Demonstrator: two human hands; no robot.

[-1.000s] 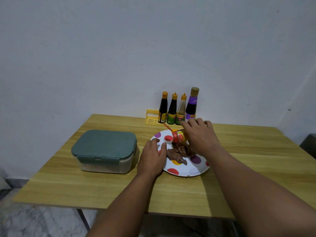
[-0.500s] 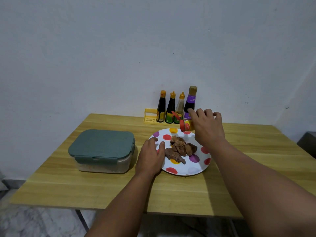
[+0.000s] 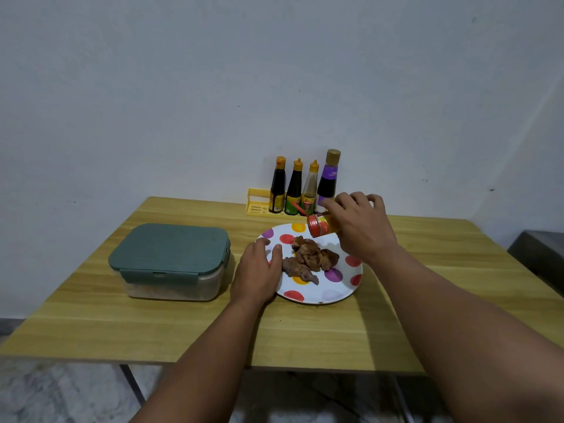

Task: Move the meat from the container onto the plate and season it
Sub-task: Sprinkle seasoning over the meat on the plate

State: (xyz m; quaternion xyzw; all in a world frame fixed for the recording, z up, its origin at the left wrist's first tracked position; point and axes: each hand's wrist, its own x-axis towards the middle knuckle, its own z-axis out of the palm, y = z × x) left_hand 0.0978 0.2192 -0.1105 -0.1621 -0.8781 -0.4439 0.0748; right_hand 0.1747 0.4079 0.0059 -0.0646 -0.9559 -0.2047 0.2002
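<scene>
the brown pieces of cooked meat lie heaped in the middle of the round white plate with coloured dots, which sits near the centre of the wooden bench. the right hand grips a small yellow seasoning shaker with a red cap, tipped on its side so its long axis runs roughly level, cap toward the left edge and poised just above the far part of the meat; its flip lid looks open, though that is hard to tell. the left hand rests on the plate's left rim, fingers relaxed, steadying it. a lidded green plastic container stands toward the left edge. four sauce bottles in a yellow rack line the far edge against a pale wall.
</scene>
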